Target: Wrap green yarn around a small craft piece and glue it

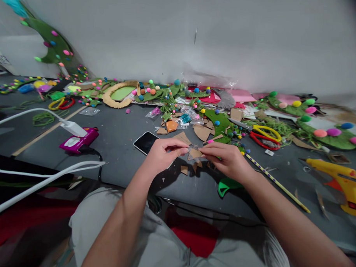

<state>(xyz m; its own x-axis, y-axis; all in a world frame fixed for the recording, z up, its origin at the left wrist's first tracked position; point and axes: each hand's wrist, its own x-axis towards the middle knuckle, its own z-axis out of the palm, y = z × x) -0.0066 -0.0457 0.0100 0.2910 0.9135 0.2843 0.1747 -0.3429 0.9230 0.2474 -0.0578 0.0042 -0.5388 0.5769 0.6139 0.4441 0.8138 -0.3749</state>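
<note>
Over the front middle of the table, my left hand (166, 152) and my right hand (227, 157) face each other with fingertips pinched. Between them is a small piece of clear plastic (190, 149), apparently a little bag, held from both sides; its contents, if any, are hard to make out. Small cut cardboard pieces (184, 170) lie just below and behind it. Beside my left hand is a phone (145, 142), partly covered by that hand. A green plastic handle-like object (225, 186) lies under my right forearm.
Red-and-yellow scissors (264, 136), a spotted pencil-like stick (277, 182) and a yellow glue gun (340, 178) lie to the right. At left, a purple power adapter (79, 141) trails white cables. Green felt shapes with pompoms (220, 122) and a cardboard ring (109, 99) line the back.
</note>
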